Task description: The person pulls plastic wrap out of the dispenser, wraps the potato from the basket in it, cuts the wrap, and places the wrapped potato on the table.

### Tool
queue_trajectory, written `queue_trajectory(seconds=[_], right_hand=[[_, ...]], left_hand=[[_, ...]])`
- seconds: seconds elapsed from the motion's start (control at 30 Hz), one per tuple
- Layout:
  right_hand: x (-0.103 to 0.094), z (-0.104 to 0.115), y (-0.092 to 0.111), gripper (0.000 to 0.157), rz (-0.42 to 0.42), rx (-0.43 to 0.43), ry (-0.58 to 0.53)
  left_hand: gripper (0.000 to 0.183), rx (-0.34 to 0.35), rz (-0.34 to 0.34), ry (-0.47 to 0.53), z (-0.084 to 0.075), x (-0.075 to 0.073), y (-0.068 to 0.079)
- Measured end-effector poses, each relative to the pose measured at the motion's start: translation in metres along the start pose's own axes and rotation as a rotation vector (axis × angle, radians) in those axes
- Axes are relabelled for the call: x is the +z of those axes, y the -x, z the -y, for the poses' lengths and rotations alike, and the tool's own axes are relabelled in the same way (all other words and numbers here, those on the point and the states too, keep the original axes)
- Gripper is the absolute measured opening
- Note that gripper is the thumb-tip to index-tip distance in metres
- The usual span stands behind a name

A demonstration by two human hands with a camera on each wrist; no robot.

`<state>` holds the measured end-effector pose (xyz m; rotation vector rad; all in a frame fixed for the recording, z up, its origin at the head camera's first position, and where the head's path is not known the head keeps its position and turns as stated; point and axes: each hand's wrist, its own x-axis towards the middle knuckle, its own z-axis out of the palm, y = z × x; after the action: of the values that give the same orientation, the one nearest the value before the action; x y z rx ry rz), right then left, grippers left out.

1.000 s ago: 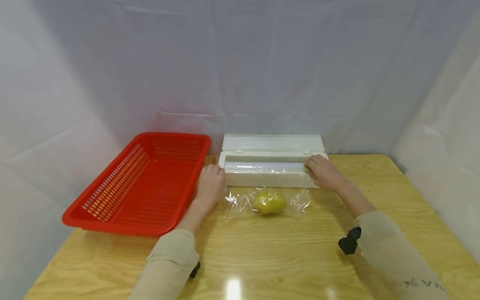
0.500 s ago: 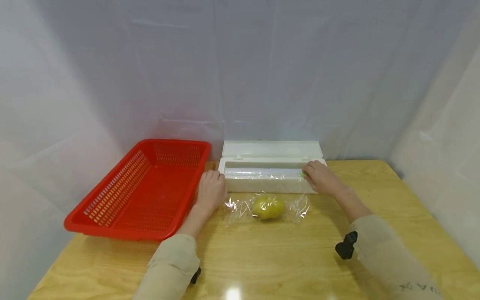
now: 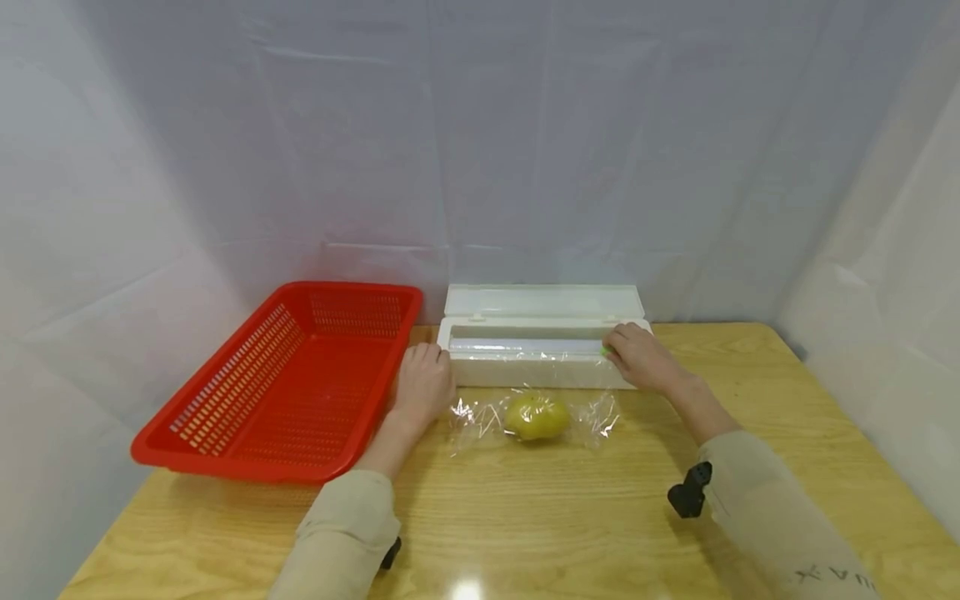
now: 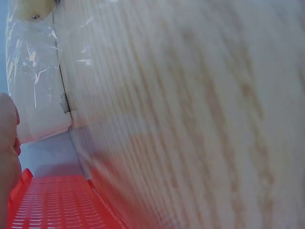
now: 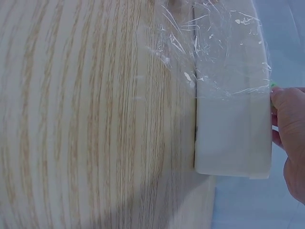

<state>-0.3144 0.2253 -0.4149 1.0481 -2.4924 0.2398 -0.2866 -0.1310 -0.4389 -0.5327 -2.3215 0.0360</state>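
A white cling film box (image 3: pixel 480 374) lies at the back of the table with its lid (image 3: pixel 543 300) raised, a film roll (image 3: pixel 502 344) inside. Clear film (image 3: pixel 597 414) hangs over its front and covers a yellow-green fruit (image 3: pixel 537 416) on the table. My left hand (image 3: pixel 424 382) grips the box's left end with curled fingers, mostly out of sight in the left wrist view. At the right end, my right hand (image 3: pixel 640 358) pinches a small green slider (image 3: pixel 605 350) at the box's front rim. In the right wrist view the film's crinkled edge (image 5: pixel 224 90) ends near the fingertips.
A red plastic basket (image 3: pixel 300 400) with slotted sides stands left of the box, beside the left forearm. White sheeting (image 3: pixel 540 167) closes off the back and both sides. The wooden table (image 3: pixel 540 517) stretches toward the front.
The head view has tilted up slightly, so everything sits lower in it. Both hands keep their places on the box and the slider, and the fruit stays where it was.
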Motion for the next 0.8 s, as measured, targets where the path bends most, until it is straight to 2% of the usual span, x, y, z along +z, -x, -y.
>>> queue_trajectory(seconds=[0.13,0.8], right_hand=[[-0.0005,-0.0010,-0.0011,0.010,0.000,-0.004,0.000],[-0.0047,0.0005,-0.0025,0.010,-0.008,-0.018,-0.011]], left_hand=[[0.013,-0.002,0.025,-0.001,0.0004,-0.0004,-0.0013],[0.012,0.015,-0.018,0.020,0.0014,0.0019,-0.0023]])
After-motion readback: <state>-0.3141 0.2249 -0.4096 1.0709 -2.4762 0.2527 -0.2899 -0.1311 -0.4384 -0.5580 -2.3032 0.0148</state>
